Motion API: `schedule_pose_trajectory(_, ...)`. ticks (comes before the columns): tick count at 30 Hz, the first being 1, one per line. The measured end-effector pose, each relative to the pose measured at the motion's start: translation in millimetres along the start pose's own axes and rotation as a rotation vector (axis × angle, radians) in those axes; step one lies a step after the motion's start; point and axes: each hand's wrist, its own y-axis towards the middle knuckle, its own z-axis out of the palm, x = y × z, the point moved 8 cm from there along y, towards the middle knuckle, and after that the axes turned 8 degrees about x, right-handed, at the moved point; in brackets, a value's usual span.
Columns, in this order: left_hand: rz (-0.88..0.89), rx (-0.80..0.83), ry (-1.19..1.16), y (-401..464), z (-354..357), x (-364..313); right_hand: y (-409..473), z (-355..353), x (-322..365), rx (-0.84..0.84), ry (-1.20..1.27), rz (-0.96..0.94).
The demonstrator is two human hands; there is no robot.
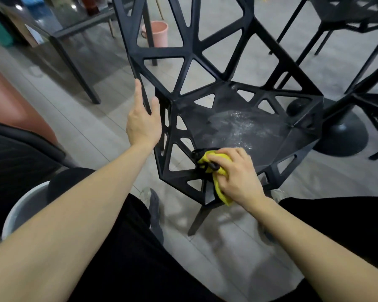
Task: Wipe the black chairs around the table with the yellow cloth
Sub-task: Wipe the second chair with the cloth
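Observation:
A black chair (244, 131) with a triangle-cutout frame stands in front of me, its seat showing pale streaks in the middle. My left hand (143, 123) holds the left edge bar of the chair's side panel, thumb on one side and fingers on the other. My right hand (238, 175) grips a bunched yellow cloth (218, 173) at the near left edge of the seat, pressing it on the rim. Part of the cloth hangs down below the hand.
A glass-topped table (59, 20) stands at the upper left, with a pink bucket (158, 32) on the floor behind the chair. More black chairs (347, 16) and a round pedestal base (340, 136) are at the right. A white bucket (24, 210) sits by my left leg.

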Motion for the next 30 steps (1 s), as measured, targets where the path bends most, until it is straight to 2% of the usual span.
schedule_pose_trajectory(2, -0.023, 0.046, -0.002, -14.0, 8.0, 0.4, 11.2, 7.5, 5.0, -0.077, 0.099, 0.204)
schedule_pose_trajectory(3, -0.021, 0.055, -0.013, -24.0, 11.6, 0.8, 7.4, 19.4, 26.4, -0.042, 0.148, 0.184)
schedule_pose_trajectory(6, 0.003, 0.031, -0.055, -39.4, 15.1, 2.7, -28.0, 42.4, 75.4, 0.092, 0.247, -0.113)
schedule_pose_trajectory(8, 0.001, 0.005, -0.066, -38.6, 15.3, 6.0, -23.6, 35.8, 62.0, 0.123, 0.231, -0.186)
schedule_pose_trajectory(12, 0.028, 0.001, -0.059, -32.5, 18.4, 5.5, 73.2, 35.2, 37.1, 0.093, 0.212, 0.109)
schedule_pose_trajectory(15, 0.040, -0.002, -0.063, -33.4, 15.9, 5.0, 99.2, 47.4, 52.4, 0.104, 0.299, 0.160)
schedule_pose_trajectory(21, 0.048, -0.001, -0.068, -35.4, 18.9, 7.0, -15.3, 30.2, 34.8, 0.205, 0.292, -0.069)
schedule_pose_trajectory(23, 0.057, 0.010, -0.065, -34.4, 20.6, 6.6, 14.9, 33.6, 33.1, 0.123, 0.255, -0.058)
schedule_pose_trajectory(26, 0.042, 0.000, -0.076, -34.9, 18.2, 8.3, 107.3, 48.4, 33.6, 0.017, 0.288, 0.147)
schedule_pose_trajectory(28, 0.031, 0.006, -0.080, -34.5, 16.9, 8.6, 150.5, 56.0, 36.0, 0.011, 0.279, 0.241)
schedule_pose_trajectory(30, 0.029, 0.012, -0.082, -34.8, 17.5, 6.9, 153.1, 54.0, 42.0, 0.018, 0.253, 0.194)
